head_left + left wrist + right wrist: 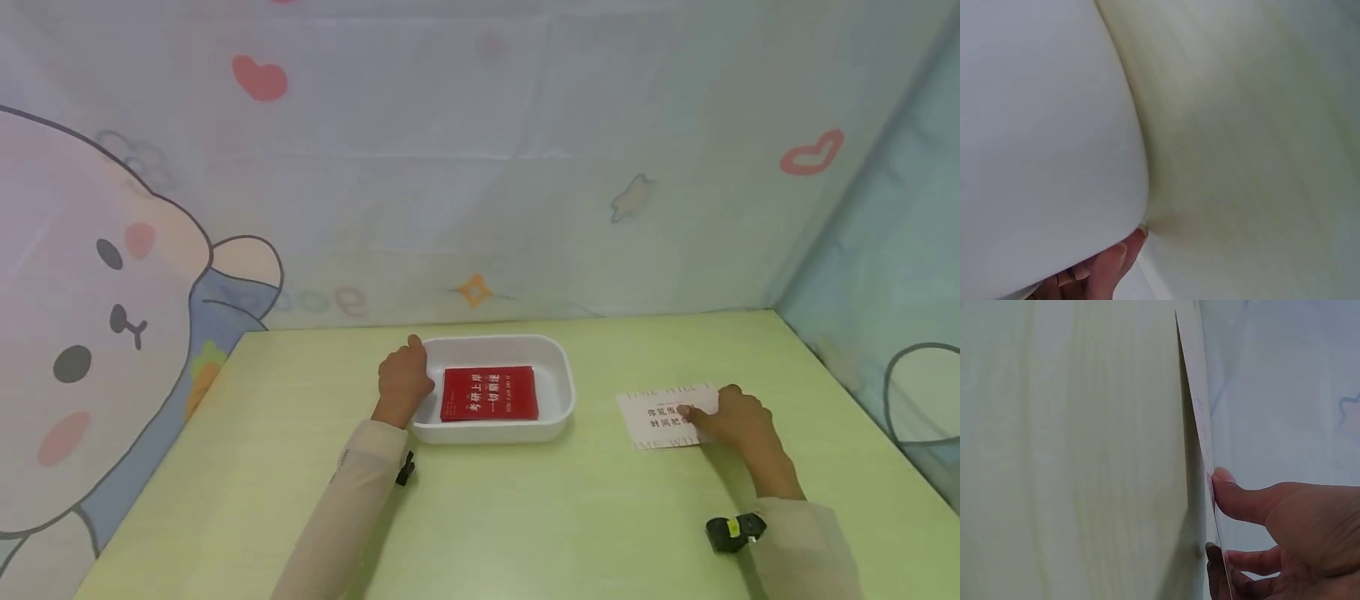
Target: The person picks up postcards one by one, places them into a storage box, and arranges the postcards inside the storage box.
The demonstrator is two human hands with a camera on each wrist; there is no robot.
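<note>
A white plastic tray (480, 432) stands toward the back of the table, and red cards (490, 393) with white lettering lie inside it. My left hand (402, 379) grips the tray's left end; in the left wrist view its fingertips (1138, 237) press against the outer wall. Off to the right, my right hand (738, 421) pinches a pale pink-white card (660, 421) printed with dark characters. The right wrist view shows the thumb on one face of that card (1194, 394) and fingers behind it, the card seen nearly edge-on, close above the table.
The light yellow-green table (540, 517) runs back to a cloth backdrop (420, 167) with hearts and a cartoon animal. Another cloth wall (900, 275) borders the right side. Black wrist devices (735, 532) sit on both sleeves.
</note>
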